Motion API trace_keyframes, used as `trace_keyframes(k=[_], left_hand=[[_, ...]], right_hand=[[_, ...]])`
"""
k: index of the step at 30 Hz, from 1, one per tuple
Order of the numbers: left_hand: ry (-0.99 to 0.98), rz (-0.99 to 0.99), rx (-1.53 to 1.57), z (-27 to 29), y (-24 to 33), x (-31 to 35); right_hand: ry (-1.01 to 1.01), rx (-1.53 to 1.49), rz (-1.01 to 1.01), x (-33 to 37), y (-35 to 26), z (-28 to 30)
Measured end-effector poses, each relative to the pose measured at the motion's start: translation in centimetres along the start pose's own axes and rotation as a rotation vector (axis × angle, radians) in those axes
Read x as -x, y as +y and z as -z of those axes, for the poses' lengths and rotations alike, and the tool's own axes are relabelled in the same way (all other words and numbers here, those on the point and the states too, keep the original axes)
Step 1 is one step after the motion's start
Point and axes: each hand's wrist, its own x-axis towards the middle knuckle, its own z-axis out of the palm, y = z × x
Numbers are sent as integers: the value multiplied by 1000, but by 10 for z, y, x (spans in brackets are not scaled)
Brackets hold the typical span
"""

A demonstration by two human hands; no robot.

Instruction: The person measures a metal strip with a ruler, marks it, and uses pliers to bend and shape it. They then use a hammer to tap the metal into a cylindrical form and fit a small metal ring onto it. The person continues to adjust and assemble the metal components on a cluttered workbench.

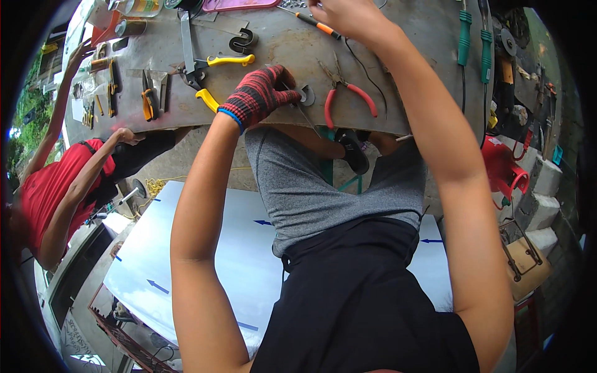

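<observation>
My left hand (261,93), in a red and black knit glove with a blue cuff, is closed at the near edge of the metal table (286,46). Thumb and fingers pinch a small grey metal piece (306,95) with a rounded end. My bare right hand (348,15) reaches to the far side, beside small loose metal bits (300,4); the top of the picture cuts off most of its fingers. Red-handled pliers (362,99) lie spread between my arms. Left of the glove rest yellow-handled snips (230,60), and an orange and black screwdriver (317,25) lies near my right hand.
A dark S-shaped metal strip (243,41) lies beyond the snips. Orange-handled pliers (148,104) and other tools lie further left. A person in a red shirt (68,186) is at the table's left end. Green-handled cabled tools (464,37) hang over the right edge.
</observation>
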Motion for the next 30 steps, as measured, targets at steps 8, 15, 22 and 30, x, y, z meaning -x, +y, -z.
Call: trace_keyframes(k=[8, 15, 22, 30], left_hand=[[21, -43, -40, 0, 3, -1], [10, -12, -17, -1, -1, -1], [18, -45, 5, -2, -5, -2], [11, -32, -72, 0, 0, -2]], right_hand=[[136, -154, 78, 124, -60, -47], [179, -104, 19, 124, -66, -65], [225, -206, -36, 127, -61, -55], [573, -360, -537, 140, 16, 12]])
